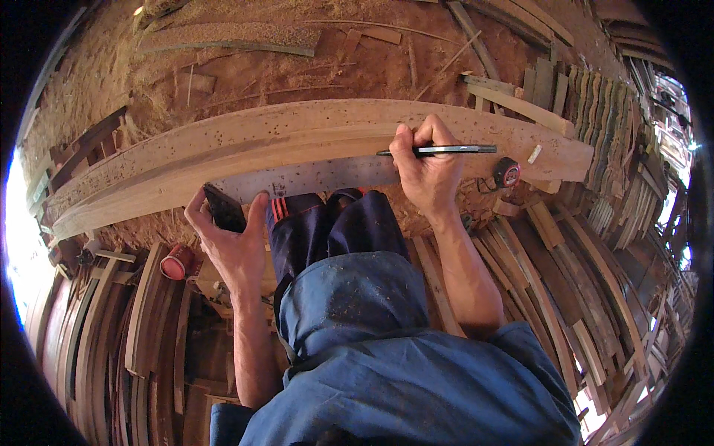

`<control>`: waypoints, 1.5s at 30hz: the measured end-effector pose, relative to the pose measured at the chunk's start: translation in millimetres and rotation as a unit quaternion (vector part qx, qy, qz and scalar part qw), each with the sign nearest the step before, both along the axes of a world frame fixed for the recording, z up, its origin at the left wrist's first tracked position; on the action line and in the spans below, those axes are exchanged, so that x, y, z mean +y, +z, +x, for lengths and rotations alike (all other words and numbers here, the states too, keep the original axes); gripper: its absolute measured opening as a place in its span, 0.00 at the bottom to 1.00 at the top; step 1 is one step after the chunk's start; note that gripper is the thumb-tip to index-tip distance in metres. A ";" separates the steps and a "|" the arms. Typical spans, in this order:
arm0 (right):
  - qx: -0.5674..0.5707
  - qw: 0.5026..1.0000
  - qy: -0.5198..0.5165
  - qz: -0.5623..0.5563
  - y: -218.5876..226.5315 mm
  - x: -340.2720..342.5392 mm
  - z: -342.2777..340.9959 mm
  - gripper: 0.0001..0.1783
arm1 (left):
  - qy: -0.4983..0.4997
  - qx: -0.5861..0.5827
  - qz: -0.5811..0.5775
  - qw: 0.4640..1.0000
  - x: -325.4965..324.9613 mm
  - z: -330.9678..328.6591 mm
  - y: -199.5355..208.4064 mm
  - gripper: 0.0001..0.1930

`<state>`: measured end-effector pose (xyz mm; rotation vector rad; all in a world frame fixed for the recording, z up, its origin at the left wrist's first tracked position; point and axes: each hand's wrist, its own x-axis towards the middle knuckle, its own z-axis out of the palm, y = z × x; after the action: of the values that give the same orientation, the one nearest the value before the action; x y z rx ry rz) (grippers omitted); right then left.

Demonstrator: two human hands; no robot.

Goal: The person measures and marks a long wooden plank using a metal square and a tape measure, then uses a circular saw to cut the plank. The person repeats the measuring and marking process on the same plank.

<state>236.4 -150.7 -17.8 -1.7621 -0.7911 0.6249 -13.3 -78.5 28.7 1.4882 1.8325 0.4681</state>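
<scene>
A long wooden plank (327,119) stretches across in front of me, dotted with small dark holes along its far part. My left hand (232,239) grips the dark stock of a try square (320,177) between thumb and fingers at the plank's near edge. The square's metal blade runs to the right along the wood. In my right hand (429,172) is a black and silver pen (455,149), pinched by thumb and fingers, its tip pointing left near the blade's right end. To the right of that hand, a red and black tape measure (506,174) rests by the plank's near edge.
Sawdust and wood scraps (230,37) cover the ground beyond the plank. Stacked boards (104,327) lie at the left, with more lumber (565,267) at the right. A red cup-like container (177,263) sits near my left forearm. A small light-coloured piece (534,154) lies on the plank.
</scene>
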 end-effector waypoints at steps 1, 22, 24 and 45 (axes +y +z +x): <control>-0.003 1.000 -0.001 -0.004 0.1 -0.1 0.1 0.22 | 0.005 -0.005 -0.006 1.000 0.5 -0.2 -0.2 0.42; -0.021 1.000 0.007 -0.004 2.1 0.6 0.6 0.22 | -0.003 -0.002 0.003 1.000 -0.1 0.0 0.2 0.41; -0.029 1.000 0.009 -0.001 1.9 0.5 0.6 0.22 | -0.008 -0.004 0.005 1.000 0.0 -0.5 -0.3 0.41; -0.011 1.000 0.004 -0.013 6.9 0.5 -1.8 0.22 | -0.010 0.008 0.014 1.000 -0.9 -6.4 -6.6 0.44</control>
<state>234.6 -150.2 -10.9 -1.7927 -0.8081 0.6241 -19.7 -79.4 22.2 1.5314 1.8278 0.4749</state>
